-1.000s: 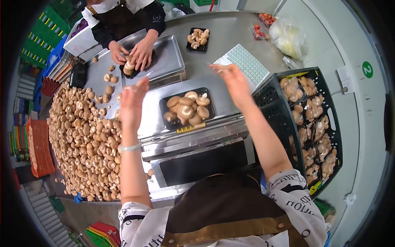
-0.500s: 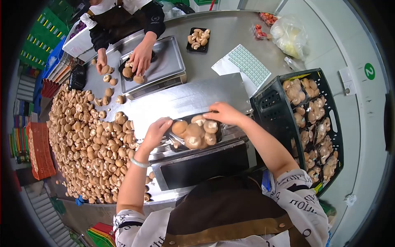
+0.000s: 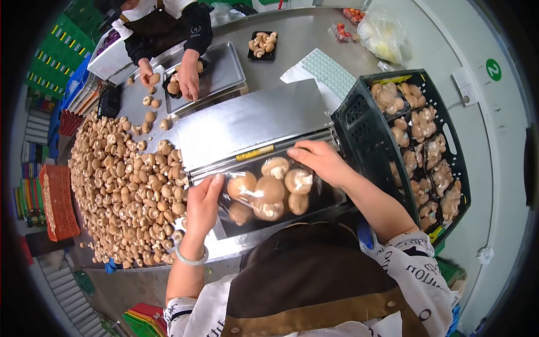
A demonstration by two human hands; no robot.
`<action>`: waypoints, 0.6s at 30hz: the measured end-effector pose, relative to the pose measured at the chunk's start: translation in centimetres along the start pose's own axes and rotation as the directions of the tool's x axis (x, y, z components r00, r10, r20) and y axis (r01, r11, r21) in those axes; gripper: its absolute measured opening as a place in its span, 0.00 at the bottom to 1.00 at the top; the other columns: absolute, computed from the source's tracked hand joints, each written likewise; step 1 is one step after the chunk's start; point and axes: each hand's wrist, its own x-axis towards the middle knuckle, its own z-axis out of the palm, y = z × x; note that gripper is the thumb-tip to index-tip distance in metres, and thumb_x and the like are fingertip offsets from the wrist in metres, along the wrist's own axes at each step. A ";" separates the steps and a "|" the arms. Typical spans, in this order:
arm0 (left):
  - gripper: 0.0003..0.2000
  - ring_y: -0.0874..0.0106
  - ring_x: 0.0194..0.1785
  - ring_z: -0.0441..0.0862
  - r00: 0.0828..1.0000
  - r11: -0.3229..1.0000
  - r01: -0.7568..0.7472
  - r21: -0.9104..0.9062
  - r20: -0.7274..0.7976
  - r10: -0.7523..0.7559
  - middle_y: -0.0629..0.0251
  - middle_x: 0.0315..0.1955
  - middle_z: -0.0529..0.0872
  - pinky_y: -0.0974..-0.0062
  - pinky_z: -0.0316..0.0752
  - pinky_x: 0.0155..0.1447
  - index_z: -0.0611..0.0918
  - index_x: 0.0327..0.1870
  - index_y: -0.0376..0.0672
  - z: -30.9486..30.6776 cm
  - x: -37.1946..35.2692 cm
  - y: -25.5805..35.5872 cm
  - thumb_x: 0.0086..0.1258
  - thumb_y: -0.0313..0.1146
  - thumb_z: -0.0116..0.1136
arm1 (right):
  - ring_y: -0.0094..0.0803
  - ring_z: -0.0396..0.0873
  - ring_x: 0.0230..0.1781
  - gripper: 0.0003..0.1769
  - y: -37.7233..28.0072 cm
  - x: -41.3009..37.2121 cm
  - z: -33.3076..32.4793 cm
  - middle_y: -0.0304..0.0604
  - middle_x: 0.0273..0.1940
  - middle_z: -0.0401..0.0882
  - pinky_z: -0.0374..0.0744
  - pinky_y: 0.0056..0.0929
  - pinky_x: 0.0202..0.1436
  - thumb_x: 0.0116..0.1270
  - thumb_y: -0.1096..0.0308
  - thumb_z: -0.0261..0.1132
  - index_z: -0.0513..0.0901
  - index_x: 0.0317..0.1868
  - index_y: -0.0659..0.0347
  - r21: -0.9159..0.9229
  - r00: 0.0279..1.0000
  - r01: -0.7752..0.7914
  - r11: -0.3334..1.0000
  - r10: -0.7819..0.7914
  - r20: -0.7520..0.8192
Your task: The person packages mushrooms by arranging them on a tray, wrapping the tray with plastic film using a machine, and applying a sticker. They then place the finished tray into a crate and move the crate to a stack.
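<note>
A black tray of brown mushrooms (image 3: pixel 268 190), covered by shiny clear film, is held up in front of my apron. My left hand (image 3: pixel 203 203) grips its left edge, thumb on top. My right hand (image 3: pixel 319 159) holds the upper right corner, with its fingertips on the rim. Just beyond the tray lies the wrapping machine (image 3: pixel 252 121), its flat metal top and front rollers showing. The parts directly under the tray are hidden. To my left spreads a large heap of loose mushrooms (image 3: pixel 126 196).
A dark green crate (image 3: pixel 359 115) of wrapped mushroom trays stands at my right. Opposite, a co-worker's hands (image 3: pixel 188 76) are at a tray on a metal scale (image 3: pixel 224 70). Another mushroom tray (image 3: pixel 263 46), a label sheet (image 3: pixel 323 70) and a plastic bag (image 3: pixel 384 36) lie farther back.
The mushroom tray has come up and nearer to me, off the machine's front, with both hands still on it. The co-worker's left-side hand has lifted a mushroom slightly. The view has shifted a little.
</note>
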 end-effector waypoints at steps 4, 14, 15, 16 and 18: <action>0.20 0.80 0.26 0.67 0.978 0.984 0.177 -0.021 0.114 -0.173 0.70 0.19 0.75 0.74 0.66 0.31 0.83 0.37 0.32 3.0 -2.1 -6.5 0.76 0.45 0.53 | 0.19 0.72 0.32 0.23 6.6 -2.2 1.8 0.39 0.30 0.80 0.74 0.25 0.37 0.72 0.52 0.59 0.82 0.41 0.70 0.127 0.983 -0.175 0.976 0.167 0.074; 0.12 0.58 0.23 0.75 0.969 0.954 -0.058 0.294 -0.214 0.125 0.54 0.21 0.81 0.67 0.71 0.32 0.80 0.34 0.35 8.6 -2.8 -15.2 0.70 0.37 0.60 | 0.45 0.82 0.33 0.21 17.9 -3.7 4.1 0.54 0.28 0.81 0.76 0.40 0.39 0.70 0.54 0.62 0.77 0.37 0.68 -0.022 0.901 -0.321 0.947 0.299 -0.314; 0.11 0.61 0.23 0.76 0.966 0.973 -0.017 0.230 -0.247 0.075 0.56 0.22 0.82 0.68 0.71 0.33 0.80 0.36 0.35 8.5 -3.6 -15.2 0.70 0.36 0.61 | 0.41 0.82 0.32 0.18 17.9 -4.3 4.4 0.51 0.26 0.80 0.77 0.37 0.38 0.69 0.57 0.63 0.76 0.37 0.67 0.096 0.877 -0.327 0.940 0.340 -0.339; 0.08 0.72 0.28 0.76 0.960 0.976 -0.070 0.207 -0.250 0.122 0.62 0.26 0.80 0.72 0.71 0.35 0.77 0.42 0.37 8.5 -4.1 -17.4 0.70 0.31 0.60 | 0.27 0.77 0.27 0.12 19.5 -4.7 4.7 0.42 0.23 0.78 0.75 0.29 0.33 0.68 0.65 0.64 0.74 0.41 0.64 0.105 0.894 -0.213 0.971 0.237 -0.379; 0.07 0.78 0.29 0.71 0.944 0.984 -0.151 0.098 -0.280 0.173 0.68 0.27 0.76 0.76 0.68 0.32 0.74 0.43 0.38 9.3 -4.9 -18.4 0.72 0.29 0.57 | 0.26 0.76 0.25 0.11 20.4 -4.9 6.4 0.41 0.24 0.78 0.74 0.28 0.31 0.68 0.66 0.63 0.72 0.43 0.64 -0.002 0.874 -0.036 0.999 0.030 -0.485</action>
